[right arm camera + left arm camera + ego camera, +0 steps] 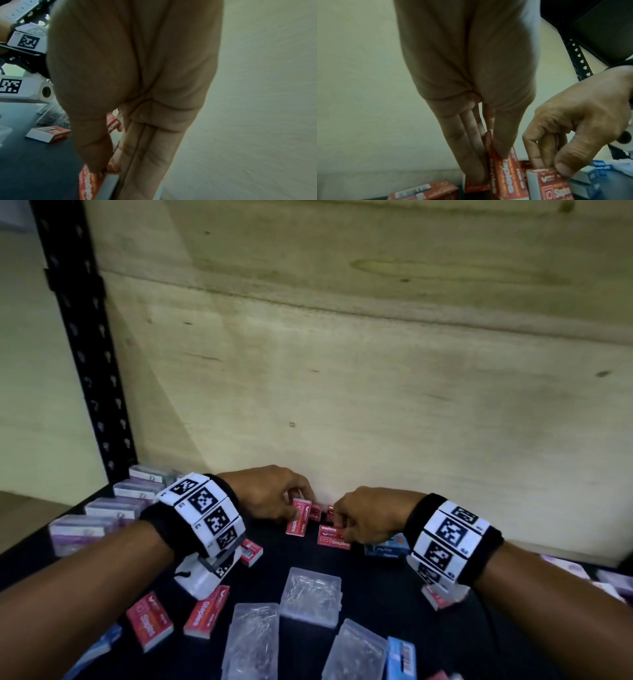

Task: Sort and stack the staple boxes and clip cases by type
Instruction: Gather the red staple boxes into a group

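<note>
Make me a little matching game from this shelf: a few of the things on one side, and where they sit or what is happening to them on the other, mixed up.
Things:
1. red staple box
2. purple boxes
3. clear clip cases
4. blue box

Places or states:
A. lined up along the left edge of the shelf
B. lying flat at the front, in the middle
C. pinched by the left hand
D. beside the right hand, under its wrist

Pairs: 1-C, 2-A, 3-B, 4-D

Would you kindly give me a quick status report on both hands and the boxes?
Left hand pinches an upright red cardboard staple box. Right hand grips another red staple box beside it. Clear plastic clip cases unsorted in front.
</note>
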`<move>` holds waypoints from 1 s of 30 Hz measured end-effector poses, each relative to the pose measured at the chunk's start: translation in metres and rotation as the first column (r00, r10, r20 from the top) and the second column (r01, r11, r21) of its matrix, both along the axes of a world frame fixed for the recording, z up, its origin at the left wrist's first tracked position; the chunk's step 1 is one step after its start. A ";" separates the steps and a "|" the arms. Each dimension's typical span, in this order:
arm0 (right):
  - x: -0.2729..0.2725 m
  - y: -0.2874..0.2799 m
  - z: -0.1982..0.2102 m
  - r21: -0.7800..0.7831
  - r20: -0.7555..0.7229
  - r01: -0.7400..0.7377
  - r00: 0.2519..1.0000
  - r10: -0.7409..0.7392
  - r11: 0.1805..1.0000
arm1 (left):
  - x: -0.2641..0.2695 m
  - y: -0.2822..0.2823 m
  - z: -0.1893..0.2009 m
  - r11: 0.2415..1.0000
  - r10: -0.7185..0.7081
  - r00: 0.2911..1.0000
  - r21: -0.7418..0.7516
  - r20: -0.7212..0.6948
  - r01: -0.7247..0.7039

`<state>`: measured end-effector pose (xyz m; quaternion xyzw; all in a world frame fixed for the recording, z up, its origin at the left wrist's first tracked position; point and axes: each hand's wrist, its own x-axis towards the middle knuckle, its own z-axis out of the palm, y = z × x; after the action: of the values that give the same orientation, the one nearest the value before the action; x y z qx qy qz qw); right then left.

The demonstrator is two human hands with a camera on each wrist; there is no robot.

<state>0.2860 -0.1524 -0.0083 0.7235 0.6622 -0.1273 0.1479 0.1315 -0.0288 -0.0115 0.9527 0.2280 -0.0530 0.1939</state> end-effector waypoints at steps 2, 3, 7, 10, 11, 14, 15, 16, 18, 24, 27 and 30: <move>-0.001 0.001 -0.001 -0.015 0.002 0.013 1.000 -0.013 1.000 | 0.000 0.002 -0.004 1.000 0.023 1.000 0.006 0.001 -0.023; -0.001 0.001 -0.001 -0.022 0.005 0.017 1.000 -0.017 1.000 | 0.000 0.002 -0.006 0.999 0.036 0.999 0.014 -0.007 -0.036; -0.002 0.003 -0.001 -0.020 0.007 0.030 1.000 -0.029 0.999 | -0.004 0.004 -0.008 0.992 0.077 0.994 0.102 -0.077 -0.069; -0.005 0.005 0.000 -0.015 0.029 0.018 0.999 -0.018 1.000 | -0.006 0.004 -0.007 0.983 0.084 0.989 0.173 -0.124 -0.062; -0.005 0.006 -0.001 -0.013 0.032 0.016 0.999 -0.015 1.000 | -0.007 0.003 -0.007 0.978 0.082 0.988 0.200 -0.134 -0.054; -0.004 0.005 -0.001 0.014 0.029 0.023 0.999 -0.024 1.000 | -0.005 0.002 -0.006 0.965 0.082 0.987 0.260 -0.136 -0.044; -0.002 0.005 0.000 0.026 0.024 0.033 0.999 -0.033 0.999 | -0.005 0.002 -0.005 0.963 0.089 0.987 0.264 -0.135 -0.051; 0.000 0.004 0.000 0.036 0.021 0.042 0.999 -0.043 0.998 | -0.004 0.002 -0.004 0.962 0.099 0.986 0.265 -0.137 -0.060; 0.004 0.004 0.001 0.056 0.031 0.051 0.998 -0.053 0.997 | -0.002 0.002 0.000 0.960 0.125 0.982 0.268 -0.144 -0.083; 0.011 0.005 -0.001 0.069 0.081 0.068 0.994 -0.074 0.995 | 0.003 0.003 0.000 0.952 0.188 0.970 0.270 -0.157 -0.141; 0.012 0.005 -0.002 0.062 0.085 0.071 0.993 -0.076 0.996 | 0.007 0.001 -0.005 0.957 0.182 0.969 0.257 -0.168 -0.135; 0.013 0.007 -0.004 0.067 0.087 0.068 0.994 -0.073 0.995 | 0.012 0.001 -0.007 0.960 0.170 0.969 0.251 -0.177 -0.123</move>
<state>0.2994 -0.1459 -0.0121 0.7557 0.6327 -0.0788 0.1495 0.1435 -0.0278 -0.0186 0.9395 0.3209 -0.1045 0.0580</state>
